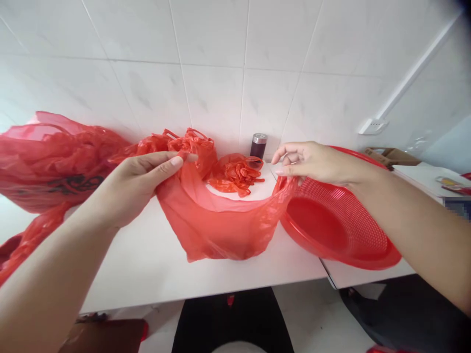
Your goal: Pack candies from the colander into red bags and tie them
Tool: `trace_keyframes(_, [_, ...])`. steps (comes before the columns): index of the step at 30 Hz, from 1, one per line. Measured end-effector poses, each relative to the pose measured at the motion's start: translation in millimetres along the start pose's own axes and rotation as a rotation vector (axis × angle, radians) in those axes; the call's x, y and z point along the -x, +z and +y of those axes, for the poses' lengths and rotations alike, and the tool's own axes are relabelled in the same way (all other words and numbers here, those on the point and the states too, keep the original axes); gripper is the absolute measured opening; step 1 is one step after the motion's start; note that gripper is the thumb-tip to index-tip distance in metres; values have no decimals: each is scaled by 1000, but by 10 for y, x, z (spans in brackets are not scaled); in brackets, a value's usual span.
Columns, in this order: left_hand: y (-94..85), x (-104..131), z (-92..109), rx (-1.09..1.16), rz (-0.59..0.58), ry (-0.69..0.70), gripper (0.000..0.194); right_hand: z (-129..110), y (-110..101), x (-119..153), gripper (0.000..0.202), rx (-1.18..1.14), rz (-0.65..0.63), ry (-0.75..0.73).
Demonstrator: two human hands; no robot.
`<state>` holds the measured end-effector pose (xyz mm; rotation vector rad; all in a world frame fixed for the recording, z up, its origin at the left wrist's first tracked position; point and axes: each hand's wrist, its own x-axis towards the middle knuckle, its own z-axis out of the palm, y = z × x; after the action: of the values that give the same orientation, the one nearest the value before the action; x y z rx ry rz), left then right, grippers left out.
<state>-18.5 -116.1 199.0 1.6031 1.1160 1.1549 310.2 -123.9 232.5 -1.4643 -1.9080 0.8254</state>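
A thin red plastic bag (224,230) hangs stretched between my two hands above the white table (147,274). My left hand (142,181) pinches its upper left corner between thumb and fingers. At the upper right, my right hand (305,162) holds the gathered edge between thumb and fingertips. The bag's mouth sags open toward the wall, and its bottom hangs near the table. Behind it lie crumpled red plastic bags (239,171), and a further heap of red bags (195,147) rests against the wall.
A large red bag stuffed with bags (55,162) stands at the left. On the right is a red perforated basket (331,225), partly behind my right arm. A dark tumbler (258,145) stands by the tiled wall, and a cardboard box (392,156) lies at the far right.
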Motion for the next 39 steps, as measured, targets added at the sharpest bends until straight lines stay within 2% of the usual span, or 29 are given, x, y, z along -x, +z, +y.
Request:
trace_keyframes(3, [-62,-14,-58,-42,12,-10,35,-108,3,39,19,-6,27,-59])
trace_keyframes(6, [-58,-21,-3,-3,13,55,25,-279,-4,48,21,18,14,-125])
trace_keyframes(8, [-7,-36,85,134,-62,87,21,-419,-5,19,21,50,-22,-178])
trace_keyframes(11, [120,-90,233,310,-238,107,18,-636,39,-74,21,94,-15,-283])
trace_keyframes(13, [224,-143,311,258,-341,99,23,-755,131,-155,20,121,-33,-360])
trace_keyframes(15, [331,-194,355,101,-422,64,31,-837,275,-232,17,96,-53,-434])
trace_keyframes(17, [419,-231,360,-65,-454,25,28,-872,442,-291,14,3,-51,-505])
trace_keyframes(19, [469,-251,332,-130,-434,-13,26,-851,590,-331,10,-115,-31,-566])
trace_keyframes(22, [458,-258,269,-44,-390,-91,40,-706,723,-387,12,-218,32,-595])
trace_keyframes(25, [401,-258,201,45,-361,-157,41,-486,786,-444,14,-274,-32,-495])
trace_keyframes(27, [368,-260,144,74,-341,-170,41,-380,830,-431,8,-342,-87,-431])
trace_keyframes(30, [322,-260,58,99,-363,-124,38,-362,901,-248,9,-439,-30,-451])
trace_keyframes(34, [237,-242,46,8,-557,-5,36,-421,973,85,11,-412,-39,-589])
trace_keyframes(37, [224,-226,79,-220,-674,67,20,-297,1052,53,14,-416,83,-550])
trace_keyframes(39, [278,-212,53,-388,-623,141,12,-141,1148,-107,20,-429,117,-440])
